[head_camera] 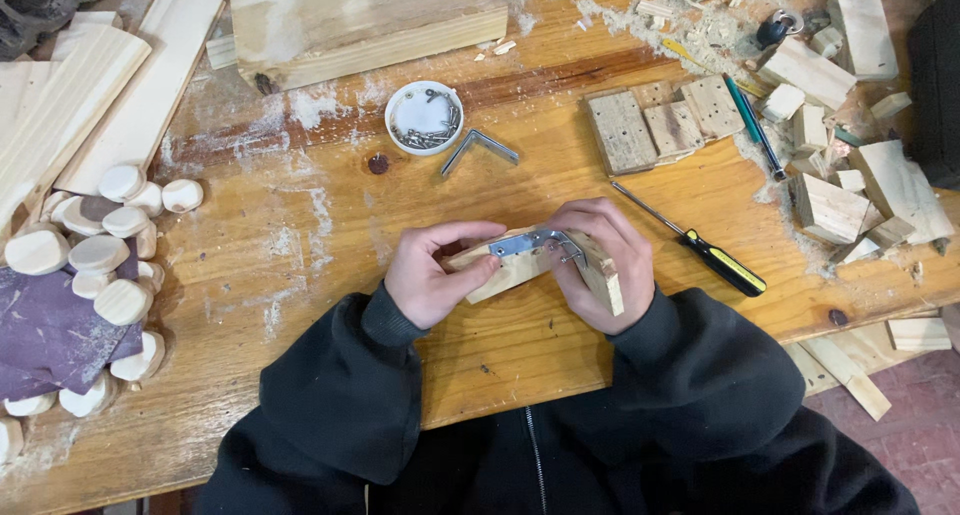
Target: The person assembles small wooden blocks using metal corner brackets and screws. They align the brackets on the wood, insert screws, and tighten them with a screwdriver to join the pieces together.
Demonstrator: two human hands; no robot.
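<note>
Left hand: the left hand [432, 275] is curled closed around one end of the wooden piece [520, 265], thumb pressed on its top face, fingers wrapped behind.
Right hand: the right hand [600, 260] is closed over the other end, where a second wood block [603, 275] meets the first at an angle; fingertips press on the metal bracket [535, 242].
Where it is: the wooden piece is held just above the worktop [300, 235], near its front edge, close to the person's chest.
Bracket: bent, shiny metal, lying across the joint — its far end is covered by the right fingers.
Hidden: whether any screws sit in the bracket cannot be made out; the palms and the underside of the wood are out of sight.
Nearby tools: a screwdriver [700, 250] with black and yellow handle lies right of the hands; a spare angle bracket [480, 147] and a round white lid of screws [425, 117] lie beyond them.
Materials: pale raw wood, sawdust scattered about — rounded wood discs [100, 255] piled at left on purple sandpaper [50, 335], drilled blocks [665, 125] and offcuts at right.
</note>
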